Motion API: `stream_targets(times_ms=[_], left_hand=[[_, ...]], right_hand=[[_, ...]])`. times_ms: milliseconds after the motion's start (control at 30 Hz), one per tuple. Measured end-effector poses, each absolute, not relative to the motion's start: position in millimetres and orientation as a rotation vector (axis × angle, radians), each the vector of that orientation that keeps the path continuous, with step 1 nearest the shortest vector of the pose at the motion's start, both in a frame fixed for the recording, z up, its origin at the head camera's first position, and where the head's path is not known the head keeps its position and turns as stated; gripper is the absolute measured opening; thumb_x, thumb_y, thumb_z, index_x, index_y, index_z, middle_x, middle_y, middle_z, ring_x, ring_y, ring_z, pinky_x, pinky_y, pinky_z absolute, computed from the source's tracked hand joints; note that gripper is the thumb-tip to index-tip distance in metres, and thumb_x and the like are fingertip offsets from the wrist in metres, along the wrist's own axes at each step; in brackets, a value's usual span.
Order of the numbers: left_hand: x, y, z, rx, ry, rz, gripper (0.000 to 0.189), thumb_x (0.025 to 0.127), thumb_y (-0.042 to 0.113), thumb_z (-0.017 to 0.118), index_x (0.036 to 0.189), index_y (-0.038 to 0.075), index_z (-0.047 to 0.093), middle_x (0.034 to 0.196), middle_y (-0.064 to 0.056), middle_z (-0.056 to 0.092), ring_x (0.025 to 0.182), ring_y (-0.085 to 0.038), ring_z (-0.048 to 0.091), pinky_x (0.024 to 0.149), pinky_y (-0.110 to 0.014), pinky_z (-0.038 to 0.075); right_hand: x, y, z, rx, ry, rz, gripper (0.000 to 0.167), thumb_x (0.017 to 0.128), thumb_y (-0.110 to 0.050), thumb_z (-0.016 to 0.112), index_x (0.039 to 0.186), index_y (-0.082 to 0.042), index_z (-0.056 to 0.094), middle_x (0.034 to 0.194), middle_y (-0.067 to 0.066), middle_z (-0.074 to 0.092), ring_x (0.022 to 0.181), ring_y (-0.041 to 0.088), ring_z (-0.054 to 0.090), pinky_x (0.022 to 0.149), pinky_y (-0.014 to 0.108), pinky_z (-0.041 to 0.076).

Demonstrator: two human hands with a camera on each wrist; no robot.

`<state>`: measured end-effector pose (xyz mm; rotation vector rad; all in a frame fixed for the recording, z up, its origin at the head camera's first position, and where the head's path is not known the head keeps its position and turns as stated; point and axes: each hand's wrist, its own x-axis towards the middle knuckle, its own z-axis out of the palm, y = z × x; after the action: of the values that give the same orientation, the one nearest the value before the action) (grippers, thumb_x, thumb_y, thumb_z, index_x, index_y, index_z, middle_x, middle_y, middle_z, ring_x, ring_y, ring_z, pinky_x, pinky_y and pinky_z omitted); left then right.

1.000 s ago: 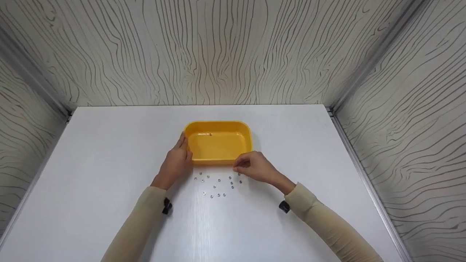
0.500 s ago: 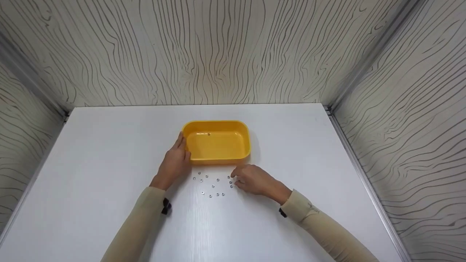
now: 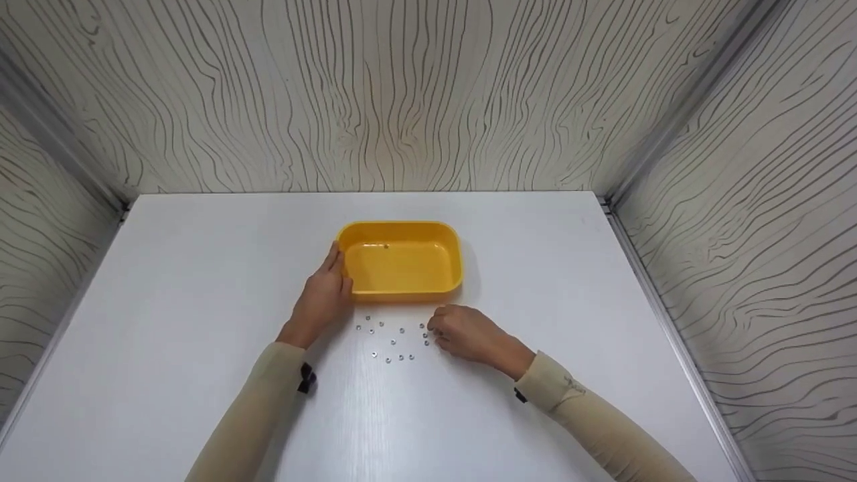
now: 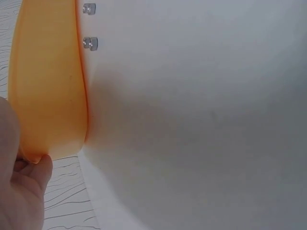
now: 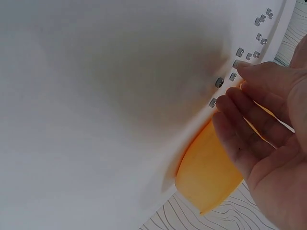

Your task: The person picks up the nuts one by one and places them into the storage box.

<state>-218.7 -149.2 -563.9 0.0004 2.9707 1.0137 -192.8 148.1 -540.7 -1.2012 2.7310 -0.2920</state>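
A yellow plastic tray sits on the white table, with one small nut inside near its back wall. My left hand grips the tray's left side, fingers at the rim; the left wrist view shows finger and thumb at its corner. Several small metal nuts lie scattered in front of the tray. At the right edge of this scatter is my right hand, low over the table. In the right wrist view its fingers are loosely bent, thumb apart from them, fingertips right beside a few nuts.
The white table reaches back to a wood-grain patterned wall. Similar panels stand on both sides, with grey metal rails along the table's sides. Each sleeve cuff has a black wrist device at it.
My right hand has moved from the tray's near right corner down to the rightmost nuts, covering some of them. Its fingertips have drawn closer together lately. The left hand and tray have stayed put.
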Motion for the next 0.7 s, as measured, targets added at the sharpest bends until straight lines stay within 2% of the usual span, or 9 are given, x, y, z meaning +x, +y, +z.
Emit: stream_targets(times_ms=[300, 433, 533, 633, 700], left_hand=[[-217.9, -150.0, -563.5, 0.014, 2.969, 1.017, 0.062, 0.110, 0.023, 0.042, 0.165, 0.001, 0.024, 0.178, -0.008, 0.014, 0.159, -0.033, 0.033, 0.126, -0.048, 0.036], [-217.8, -150.8, -563.3, 0.032, 2.982, 1.016, 0.062, 0.110, 0.023, 0.043, 0.165, 0.001, 0.025, 0.178, -0.008, 0.015, 0.157, -0.033, 0.037, 0.125, -0.047, 0.037], [-217.8, -151.1, -562.6, 0.036, 2.986, 1.017, 0.062, 0.110, 0.023, 0.042, 0.165, 0.001, 0.024, 0.178, -0.008, 0.015, 0.158, -0.032, 0.036, 0.126, -0.047, 0.036], [-217.6, -150.9, -562.7, 0.023, 2.968, 1.030, 0.063, 0.110, 0.024, 0.042, 0.166, 0.002, 0.022, 0.178, -0.006, 0.014, 0.160, -0.031, 0.031, 0.127, -0.048, 0.034], [-217.2, -150.4, -563.1, 0.022, 2.955, 1.033, 0.063, 0.110, 0.024, 0.041, 0.166, 0.002, 0.022, 0.179, -0.006, 0.012, 0.161, -0.031, 0.029, 0.127, -0.048, 0.033]], right_hand=[[-188.8, 148.7, -542.6, -1.202, 2.713, -0.275, 0.019, 0.095, -0.002, 0.069, 0.106, -0.010, 0.083, 0.095, 0.003, 0.078, 0.081, 0.014, 0.065, 0.081, 0.031, 0.061], [-189.2, 149.2, -541.6, -1.273, 2.719, -0.236, 0.021, 0.095, 0.001, 0.067, 0.102, -0.010, 0.084, 0.092, 0.004, 0.080, 0.078, 0.015, 0.068, 0.076, 0.031, 0.062], [-189.1, 148.4, -540.1, -1.297, 2.729, -0.166, 0.021, 0.095, 0.001, 0.067, 0.098, -0.010, 0.084, 0.086, 0.004, 0.079, 0.069, 0.013, 0.063, 0.070, 0.030, 0.060], [-187.6, 146.9, -539.6, -1.267, 2.734, -0.090, 0.020, 0.095, 0.000, 0.066, 0.100, -0.010, 0.083, 0.083, 0.005, 0.079, 0.063, 0.012, 0.058, 0.065, 0.028, 0.059], [-185.8, 146.2, -540.0, -1.254, 2.735, -0.033, 0.019, 0.096, -0.001, 0.067, 0.104, -0.008, 0.082, 0.085, 0.006, 0.079, 0.065, 0.012, 0.062, 0.066, 0.027, 0.061]])
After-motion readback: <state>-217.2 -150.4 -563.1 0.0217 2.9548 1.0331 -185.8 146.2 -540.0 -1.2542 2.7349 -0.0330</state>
